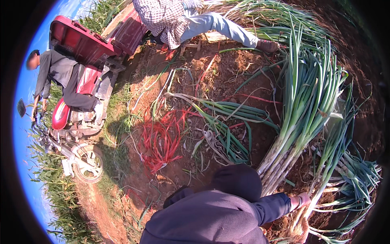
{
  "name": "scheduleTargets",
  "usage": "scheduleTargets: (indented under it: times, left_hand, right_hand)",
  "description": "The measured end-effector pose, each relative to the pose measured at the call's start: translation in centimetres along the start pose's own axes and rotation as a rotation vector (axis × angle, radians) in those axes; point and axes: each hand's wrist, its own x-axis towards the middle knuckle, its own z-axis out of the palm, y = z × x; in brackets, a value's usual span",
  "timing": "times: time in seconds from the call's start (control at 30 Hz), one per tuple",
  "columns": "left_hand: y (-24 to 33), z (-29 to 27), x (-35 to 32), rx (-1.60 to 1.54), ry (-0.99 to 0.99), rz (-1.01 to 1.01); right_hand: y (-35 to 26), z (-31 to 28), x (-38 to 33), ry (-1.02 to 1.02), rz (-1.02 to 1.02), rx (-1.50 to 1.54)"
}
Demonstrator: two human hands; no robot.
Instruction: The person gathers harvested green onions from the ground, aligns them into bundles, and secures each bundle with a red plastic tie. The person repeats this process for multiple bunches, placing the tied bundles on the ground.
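At the lower right, my left hand (300,201) is closed round the pale stems of some long green onions (325,171), its dark sleeve reaching in from the left. Below it, by the roots at the lower edge, my right hand (302,231) shows only in part, its fingers bent against the stem ends. A thick bundle of green onions (310,97) lies just beyond, white ends toward me and green leaves pointing away. More loose green onions (357,175) spread to the right of my hands. My jacket sleeve and a dark rounded shape cover the lower middle.
Red plastic strips (160,142) lie heaped on the soil, with scattered onion leaves (227,136) beside them. At the top, a person in a checked shirt (164,18) sits by another onion pile (268,16). A person in dark clothes (61,71) sits on a red motor tricycle (83,87) at left.
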Motion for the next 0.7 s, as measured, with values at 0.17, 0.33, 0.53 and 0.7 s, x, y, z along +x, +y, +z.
scheduleTargets:
  times: [0.17,0.33,0.53,0.7]
  left_hand:
    - [3.5,-0.5,-0.4,0.350,0.373,0.235]
    - [0.6,1.0,-2.0,-0.220,-0.095,-0.054]
    - [0.1,1.2,-3.9,-0.694,-0.206,-0.206]
    - [0.6,1.2,-5.6,-0.975,-0.246,-0.251]
  right_hand:
    - [-0.3,-1.0,-1.1,-0.001,0.039,0.005]
    - [-0.2,0.7,-1.7,-0.022,0.090,0.039]
    - [-1.5,2.1,-2.9,-0.024,0.151,0.056]
    - [-3.2,3.0,-5.1,-0.005,0.221,0.070]
